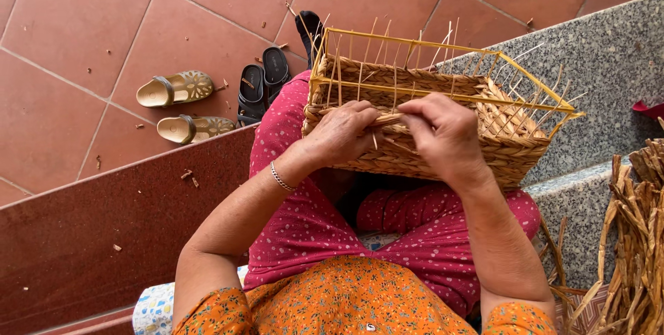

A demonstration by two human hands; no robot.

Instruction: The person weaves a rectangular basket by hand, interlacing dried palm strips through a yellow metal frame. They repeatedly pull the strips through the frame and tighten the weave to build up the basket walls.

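Fingers: those of the left hand [342, 131] and the right hand [443, 134] are curled closed, meeting at the near rim of the basket and pinching one flat pale strand [387, 120] between them; the strand runs sideways from hand to hand, apparently kept taut so it lies snug against the woven rows.

Just beyond the fingers: a half-woven basket [429, 159], rectangular, braided from tan fibre round a yellow wire frame [415, 39]. It rests tilted on the person's lap, near wall turned up toward the hands, which puts the working edge within reach. Thin upright stakes [360, 65] stand free above the finished rows.

Below the fingers: a silver bracelet [280, 177] on the left wrist; pink dotted trousers [304, 224] bearing the basket.

Right of the fingers: a bundle of dried fibre strands [633, 238] on the grey stone step [609, 51], near at hand, probably as supply.

Left of the fingers, well apart: tan sandals [176, 89] and black sandals [263, 82] on the red tile floor [69, 31].
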